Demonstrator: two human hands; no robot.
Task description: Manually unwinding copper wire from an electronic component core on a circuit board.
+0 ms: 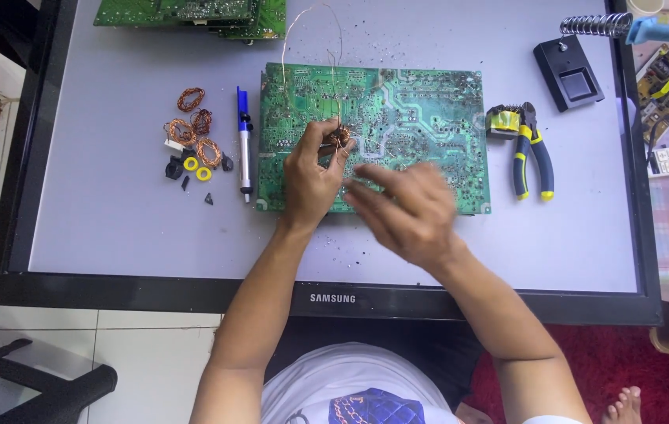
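Over the green circuit board [397, 126], the left hand [311, 177] pinches a small copper coil [338, 137] between its fingertips, thin wire trailing upward. The right hand [409, 208], blurred, hovers just beside it with fingers loosely spread, holding nothing visible.

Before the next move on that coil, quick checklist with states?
1. Left hand pinches the small copper coil over the green circuit board: ok.
2. Thin wire rising from the coil runs free, no snag seen: ok.
3. Right hand is steady: cannot tell, it is motion-blurred.
4. Right hand's grip is free of any tool: cannot tell.
5. Pliers lie apart from the board, to its right: ok.
6. Desoldering pump lies clear, left of the board: ok.
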